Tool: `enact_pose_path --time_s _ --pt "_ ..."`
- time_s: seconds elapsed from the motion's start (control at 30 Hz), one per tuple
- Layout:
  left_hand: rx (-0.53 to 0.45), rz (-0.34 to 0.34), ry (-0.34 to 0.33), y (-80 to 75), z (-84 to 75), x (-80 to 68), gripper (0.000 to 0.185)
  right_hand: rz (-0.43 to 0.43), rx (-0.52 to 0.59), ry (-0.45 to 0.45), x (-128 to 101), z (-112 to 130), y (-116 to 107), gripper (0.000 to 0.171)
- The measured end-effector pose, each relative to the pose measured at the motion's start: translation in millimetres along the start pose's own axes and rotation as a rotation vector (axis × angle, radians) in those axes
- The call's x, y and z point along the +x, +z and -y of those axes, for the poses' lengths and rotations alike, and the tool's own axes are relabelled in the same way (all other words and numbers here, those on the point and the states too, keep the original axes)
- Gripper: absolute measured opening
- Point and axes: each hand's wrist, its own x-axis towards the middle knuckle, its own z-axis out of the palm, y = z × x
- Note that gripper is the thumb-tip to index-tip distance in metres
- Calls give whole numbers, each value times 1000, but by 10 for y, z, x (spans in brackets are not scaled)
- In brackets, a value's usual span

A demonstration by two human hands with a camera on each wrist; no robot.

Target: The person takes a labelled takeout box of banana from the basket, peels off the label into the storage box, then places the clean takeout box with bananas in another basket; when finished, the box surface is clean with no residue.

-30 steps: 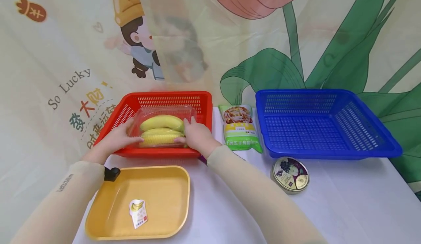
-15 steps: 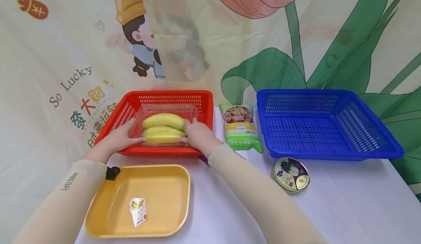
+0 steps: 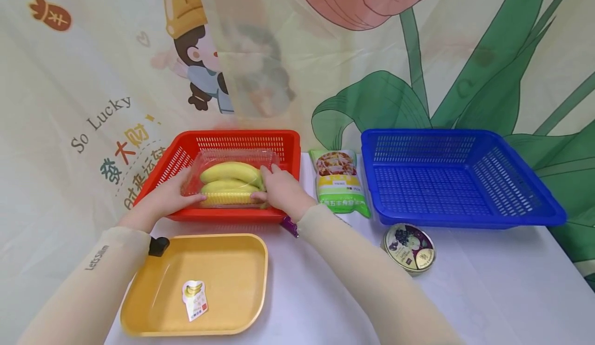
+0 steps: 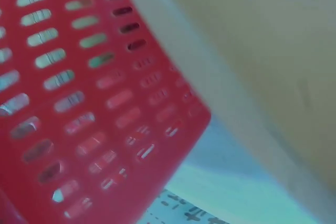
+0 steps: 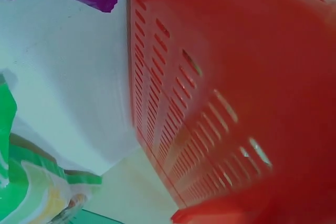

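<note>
Head view: my left hand (image 3: 163,198) and right hand (image 3: 281,192) grasp opposite ends of the banana box (image 3: 231,178), lying crosswise in the red basket (image 3: 288,146).

purple packet (image 3: 289,226) mostly behind right forearm

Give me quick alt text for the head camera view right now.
Both hands, left hand and right hand, grip a clear box of bananas in the red basket. An empty blue basket sits right, a yellow tray in front.
</note>
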Motion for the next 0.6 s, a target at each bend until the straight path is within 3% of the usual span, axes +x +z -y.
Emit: enact_pose_path --time_s 0.2,0.33,0.47,0.6 --pt "66 -55 6 -45 -111 -16 94 -78 1 -66 -22 -30 -101 80" --pt "176 -113 -21 -72 -277 -44 96 -124 12 -91 -55 -47 -179 78" --pt "222 -206 -41 -43 -469 -65 94 -172 -3 -96 -111 -85 -236 74" --pt "286 -276 15 75 -649 -46 82 -252 -98 -64 -211 -156 -269 63"
